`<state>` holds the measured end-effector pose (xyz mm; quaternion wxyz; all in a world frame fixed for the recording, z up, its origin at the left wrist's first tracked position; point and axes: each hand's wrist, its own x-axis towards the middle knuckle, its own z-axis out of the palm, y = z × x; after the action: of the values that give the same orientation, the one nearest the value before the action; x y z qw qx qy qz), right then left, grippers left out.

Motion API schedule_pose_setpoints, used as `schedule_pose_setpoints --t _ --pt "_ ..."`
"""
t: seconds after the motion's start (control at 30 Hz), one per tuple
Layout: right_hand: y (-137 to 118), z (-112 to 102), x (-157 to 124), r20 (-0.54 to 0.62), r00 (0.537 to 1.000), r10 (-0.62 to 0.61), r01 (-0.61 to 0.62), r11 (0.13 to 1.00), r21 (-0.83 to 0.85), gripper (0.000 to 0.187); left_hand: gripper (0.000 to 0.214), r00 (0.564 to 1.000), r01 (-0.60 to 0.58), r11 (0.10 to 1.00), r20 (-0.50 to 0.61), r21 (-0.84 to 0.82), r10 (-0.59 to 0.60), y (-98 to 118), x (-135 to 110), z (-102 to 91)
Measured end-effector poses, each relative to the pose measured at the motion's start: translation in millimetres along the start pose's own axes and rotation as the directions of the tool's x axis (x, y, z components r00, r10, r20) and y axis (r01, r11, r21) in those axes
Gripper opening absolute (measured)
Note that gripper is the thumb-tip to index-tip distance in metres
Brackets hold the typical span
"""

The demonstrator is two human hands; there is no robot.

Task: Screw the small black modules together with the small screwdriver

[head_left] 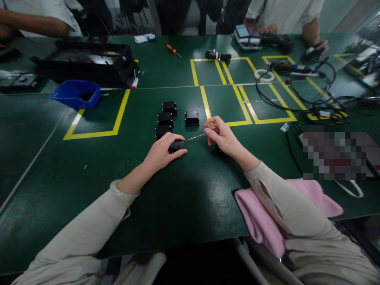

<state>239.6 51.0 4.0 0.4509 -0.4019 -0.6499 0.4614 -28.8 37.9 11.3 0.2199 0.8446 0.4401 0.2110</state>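
Green worktop (142, 221), black boxes (192, 118).
Left hand (162, 150) grips one box (176, 147); right hand (223, 137) holds a screwdriver (194, 138) to it.

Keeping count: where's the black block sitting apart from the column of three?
In the head view, the lone block sits near the centre, right of that column and left of the right hand.

Green table (142, 213) spread under the grip | yellow tape (194, 73) laid beyond it | dark chair (92, 19) placed farther, leftward
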Motion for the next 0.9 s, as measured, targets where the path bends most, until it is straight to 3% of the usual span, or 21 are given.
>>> schedule_pose_setpoints --t 0.63,0.9 --pt "-1.0 -0.6 0.3 0.053 0.999 0.011 -0.011 1.000 0.001 0.012 0.036 1.000 0.002 1.000 -0.002 0.007 -0.002 0.2 -0.1 0.0" --pt "3.0 -0.3 0.2 0.011 1.000 -0.026 0.026 0.999 -0.020 0.015 0.034 0.999 -0.028 1.000 -0.020 0.013 0.028 -1.3 -0.2 0.9"
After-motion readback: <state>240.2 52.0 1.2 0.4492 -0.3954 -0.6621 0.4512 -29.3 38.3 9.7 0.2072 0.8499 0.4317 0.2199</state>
